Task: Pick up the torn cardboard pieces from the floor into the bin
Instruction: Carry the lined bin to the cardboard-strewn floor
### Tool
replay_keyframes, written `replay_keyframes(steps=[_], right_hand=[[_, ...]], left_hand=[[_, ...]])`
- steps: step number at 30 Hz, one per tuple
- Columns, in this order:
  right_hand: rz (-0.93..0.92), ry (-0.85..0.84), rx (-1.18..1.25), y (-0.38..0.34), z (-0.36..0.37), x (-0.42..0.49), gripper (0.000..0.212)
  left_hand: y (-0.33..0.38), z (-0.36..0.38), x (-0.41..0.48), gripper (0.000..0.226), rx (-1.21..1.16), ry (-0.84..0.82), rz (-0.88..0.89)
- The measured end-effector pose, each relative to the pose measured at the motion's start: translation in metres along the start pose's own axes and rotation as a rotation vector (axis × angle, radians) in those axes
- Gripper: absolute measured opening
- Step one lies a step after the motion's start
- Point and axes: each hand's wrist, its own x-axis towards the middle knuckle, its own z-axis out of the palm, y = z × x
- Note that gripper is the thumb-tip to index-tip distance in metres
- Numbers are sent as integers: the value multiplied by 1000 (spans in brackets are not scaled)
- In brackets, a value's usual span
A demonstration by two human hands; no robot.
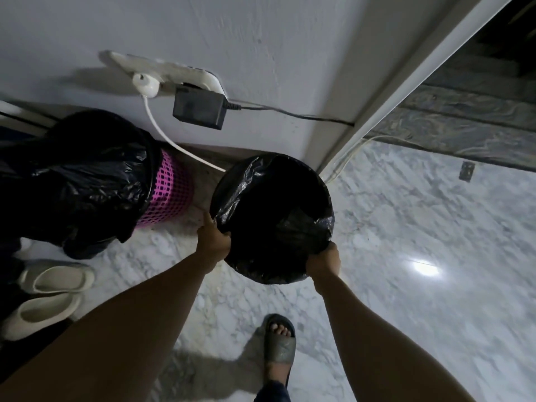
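Both hands held the bin (272, 219) by its near rim. The left hand (213, 239) had its grip pinched on the rim and the black bag (232, 195) lining it, on the left side; the right hand (324, 261) had its grip closed over the rim on the right. The bin stood near the corner where the wall (261, 39) met a door frame (406, 82), over the marble floor (420, 256); whether it rested on the floor or was lifted could not be told. Its inside was too dark to show any contents, and no cardboard pieces showed on the floor.

Just left of the bin stood a pink basket (171, 190) with its own black bag. A black adapter (200, 107) and a white plug (145, 84) sat in a wall socket; no writing on them could be read. Two pale slippers (49, 291) lay at the left, and a foot in a dark sandal (280, 343) stood below the bin.
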Motion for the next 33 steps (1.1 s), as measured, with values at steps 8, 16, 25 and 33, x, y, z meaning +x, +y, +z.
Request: replay_keyframes(steps=[8,16,25,33], right_hand=[[-38,23,-28,2,3,-26,24],[-58,9,-28,44,-24,-37,26],[-135,27,41,76,-40,-168,34],[-360,135,53,80,-54,-342,30]], left_hand=[[-25,9,-14,86,-39,15,53],[-46,11,-42,94,-91,60,10],[-47,-103,-179,89,17,91,178],[-90,-232,-299,90,74,8,464]])
